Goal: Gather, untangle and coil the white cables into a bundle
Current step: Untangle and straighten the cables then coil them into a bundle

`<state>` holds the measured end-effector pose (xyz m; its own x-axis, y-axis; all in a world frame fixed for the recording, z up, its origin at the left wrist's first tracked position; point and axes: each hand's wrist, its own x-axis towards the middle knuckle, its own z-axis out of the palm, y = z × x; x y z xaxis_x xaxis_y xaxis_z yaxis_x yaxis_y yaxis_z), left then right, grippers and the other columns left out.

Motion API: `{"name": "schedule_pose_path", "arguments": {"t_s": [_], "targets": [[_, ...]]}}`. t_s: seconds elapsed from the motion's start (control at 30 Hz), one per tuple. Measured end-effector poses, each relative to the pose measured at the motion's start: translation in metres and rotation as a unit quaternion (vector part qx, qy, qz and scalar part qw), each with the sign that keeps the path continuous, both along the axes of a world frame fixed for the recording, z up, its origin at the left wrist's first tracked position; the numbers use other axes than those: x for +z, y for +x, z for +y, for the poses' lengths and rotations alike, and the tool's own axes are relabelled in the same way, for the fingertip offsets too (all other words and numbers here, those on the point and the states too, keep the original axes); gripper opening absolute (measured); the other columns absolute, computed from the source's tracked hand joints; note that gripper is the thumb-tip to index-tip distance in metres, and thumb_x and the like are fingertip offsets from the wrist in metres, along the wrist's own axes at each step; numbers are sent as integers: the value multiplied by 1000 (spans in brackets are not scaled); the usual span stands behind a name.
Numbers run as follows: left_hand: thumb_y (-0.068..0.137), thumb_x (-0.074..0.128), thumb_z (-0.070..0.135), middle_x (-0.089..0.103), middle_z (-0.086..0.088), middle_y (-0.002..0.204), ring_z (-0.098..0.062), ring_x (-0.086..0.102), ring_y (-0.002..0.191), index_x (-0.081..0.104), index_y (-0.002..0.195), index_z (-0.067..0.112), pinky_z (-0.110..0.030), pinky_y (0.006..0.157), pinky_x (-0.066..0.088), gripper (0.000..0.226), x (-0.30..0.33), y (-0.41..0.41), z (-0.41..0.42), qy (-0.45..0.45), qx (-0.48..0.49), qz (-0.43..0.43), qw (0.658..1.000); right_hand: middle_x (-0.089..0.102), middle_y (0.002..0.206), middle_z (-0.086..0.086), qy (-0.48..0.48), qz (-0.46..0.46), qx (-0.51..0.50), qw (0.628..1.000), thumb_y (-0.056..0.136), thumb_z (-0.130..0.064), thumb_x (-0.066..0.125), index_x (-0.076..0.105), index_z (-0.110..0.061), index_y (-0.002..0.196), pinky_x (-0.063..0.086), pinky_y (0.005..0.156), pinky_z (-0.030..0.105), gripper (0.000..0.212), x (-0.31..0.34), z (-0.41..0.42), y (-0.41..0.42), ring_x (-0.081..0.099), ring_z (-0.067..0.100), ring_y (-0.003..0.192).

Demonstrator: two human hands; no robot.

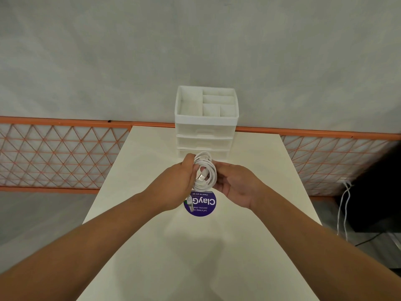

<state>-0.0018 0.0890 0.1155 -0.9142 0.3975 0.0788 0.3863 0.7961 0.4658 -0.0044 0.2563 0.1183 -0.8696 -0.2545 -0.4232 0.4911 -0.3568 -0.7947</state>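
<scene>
1. Both hands are raised above the table (152, 246), meeting near the centre of the view. Left hand (180, 183), at 9 o'clock of the cable coil (206, 170), has its fingers curled round the coil's left side. Right hand (236, 185), at 3 o'clock of the coil, has its fingers bent against the coil's right side and pinches the loops.
2. Location: the coil is held in the air between the two hands, at 6 o'clock of the drawer organizer (206, 118) and at 12 o'clock of the round purple sticker (200, 203) on the table.
3. Work done, as judged: the white cable is already gathered into several neat round loops with no loose tangle visible. A metal plug (202, 177) points into the middle of the coil.
4. Work left, as judged: a second cable end (190, 203) hangs below the left hand at 6 o'clock, over the sticker. This tail probably needs tucking or wrapping to secure the bundle. The task appears near completion.
5. Hidden or unclear:
   - Left palm and fingertips are behind the coil; the exact grip point cannot be seen.
   - Whether the coil holds one cable or several cannot be told.
   - The hanging end is blurred; its plug type is unclear.
   - White cords (345, 205) at 3 o'clock, off the table, are thin; whether they belong to the task is unknown.
</scene>
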Motion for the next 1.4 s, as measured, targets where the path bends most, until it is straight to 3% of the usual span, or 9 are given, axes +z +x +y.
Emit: {"name": "schedule_pose_path", "arguments": {"t_s": [0.13,0.2,0.4,0.6,0.83,1.03,1.2,1.3,1.4], "targets": [[102,22,34,47,8,66,-10,47,55,38,108,13,-25,48,30,27,1,-1,4,4,16,23,1000,71,92,12,-22,-13,-18,1000,91,-8,59,68,2,109,58,62,26,23,0,-7,2,70,17,73],[103,22,33,45,9,65,-11,47,54,39,113,12,-28,48,31,29,2,-3,5,-6,21,43,999,71,94,14,-47,-25,-28,998,90,-7,59,67,3,108,59,64,28,23,-2,-9,4,71,20,74],[103,23,30,53,-2,76,-25,56,64,39,125,10,-36,57,42,33,2,-3,3,-34,30,40,998,68,103,18,-39,8,19,999,95,-7,47,63,6,115,59,69,29,29,4,-5,3,70,24,84],[103,21,30,57,-5,82,-24,52,64,37,126,10,-33,58,37,35,6,-2,4,-41,24,51,998,71,99,13,-48,13,29,998,98,-8,41,65,1,111,58,66,27,28,9,-2,3,71,19,80],[103,23,29,62,-7,87,-26,57,67,37,128,11,-35,59,44,33,7,-4,3,-47,29,67,996,70,112,15,-32,-4,35,999,95,-12,50,65,-1,117,57,85,30,29,7,0,4,70,25,95],[103,24,25,64,-10,95,-28,55,66,34,129,9,-35,58,41,32,9,-3,8,-73,34,81,993,71,107,16,-45,-17,5,999,92,-8,54,66,1,113,60,77,29,26,5,-5,6,72,23,86],[98,38,15,65,-12,99,-28,49,63,34,128,8,-33,56,37,31,9,-6,5,-111,58,76,989,66,107,19,-60,4,13,998,90,-15,41,61,5,116,49,96,38,38,10,-6,2,64,30,96],[97,41,17,65,-12,99,-26,49,62,34,126,8,-32,56,36,32,10,-5,4,-119,55,68,989,67,104,16,33,73,78,994,82,-9,56,64,1,107,46,101,37,28,12,-5,4,63,28,98],[99,39,21,63,-11,99,-24,47,62,35,125,8,-31,56,34,30,10,-6,4,-135,35,76,987,69,101,14,108,98,72,987,84,6,56,66,-1,105,50,96,32,24,9,-5,3,66,26,94]]}}
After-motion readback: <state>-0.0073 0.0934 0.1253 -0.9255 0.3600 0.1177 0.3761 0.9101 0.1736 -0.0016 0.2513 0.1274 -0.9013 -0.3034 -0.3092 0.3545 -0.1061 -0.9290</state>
